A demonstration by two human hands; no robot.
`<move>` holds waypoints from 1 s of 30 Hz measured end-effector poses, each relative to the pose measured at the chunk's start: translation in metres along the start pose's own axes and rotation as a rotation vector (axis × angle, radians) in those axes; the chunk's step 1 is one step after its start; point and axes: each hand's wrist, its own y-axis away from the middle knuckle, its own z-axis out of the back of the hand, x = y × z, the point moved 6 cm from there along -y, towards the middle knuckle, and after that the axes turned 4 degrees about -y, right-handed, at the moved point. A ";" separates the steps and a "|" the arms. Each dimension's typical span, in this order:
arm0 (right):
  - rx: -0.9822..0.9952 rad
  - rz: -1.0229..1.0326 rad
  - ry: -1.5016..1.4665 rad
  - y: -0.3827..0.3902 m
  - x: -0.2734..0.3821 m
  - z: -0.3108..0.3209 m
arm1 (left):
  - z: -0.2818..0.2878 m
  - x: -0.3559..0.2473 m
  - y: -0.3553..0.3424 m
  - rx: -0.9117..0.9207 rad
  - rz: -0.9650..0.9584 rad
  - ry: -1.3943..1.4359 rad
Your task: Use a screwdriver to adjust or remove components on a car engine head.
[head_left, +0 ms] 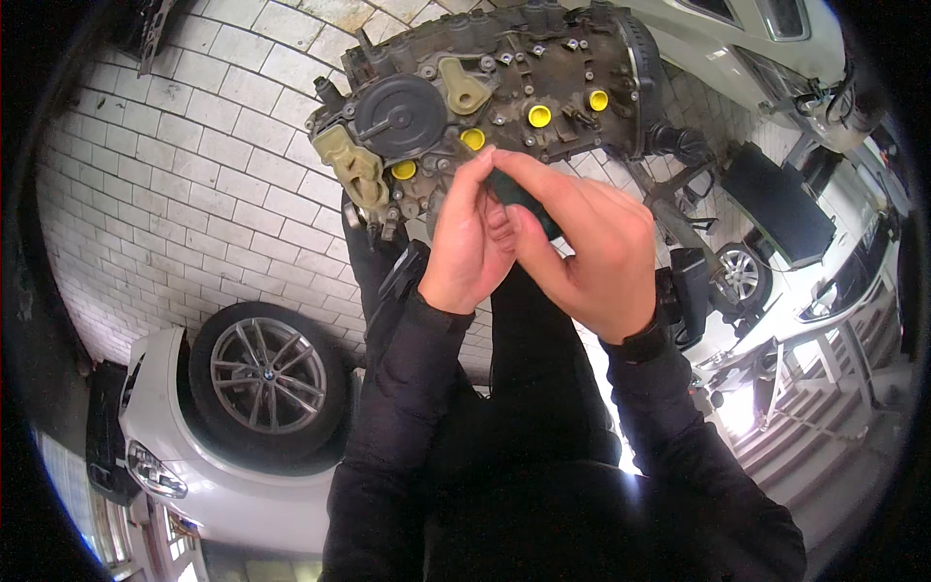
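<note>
My left hand and my right hand meet in front of the engine, both closed. My right hand grips a dark green object, partly hidden by its fingers. My left hand's fingers are curled beside it, their tips touching my right fingertips; what they hold is hidden. Just beyond the hands are round yellow caps in the engine's top, a black round cover and beige plastic pieces at the left.
The engine rests on a dark stand. A white car front with a tyre and wheel is lower left. More white cars and a dark panel are at right, above a tiled floor, near steps.
</note>
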 end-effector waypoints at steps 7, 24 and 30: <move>-0.009 0.111 0.010 0.008 0.006 0.018 | -0.003 0.004 0.000 0.029 0.030 -0.046; -0.160 0.018 -0.077 0.056 -0.041 0.048 | -0.026 0.068 -0.018 0.140 0.203 -0.157; -0.174 -0.024 -0.064 0.058 -0.054 0.053 | -0.034 0.072 -0.029 0.109 0.197 -0.198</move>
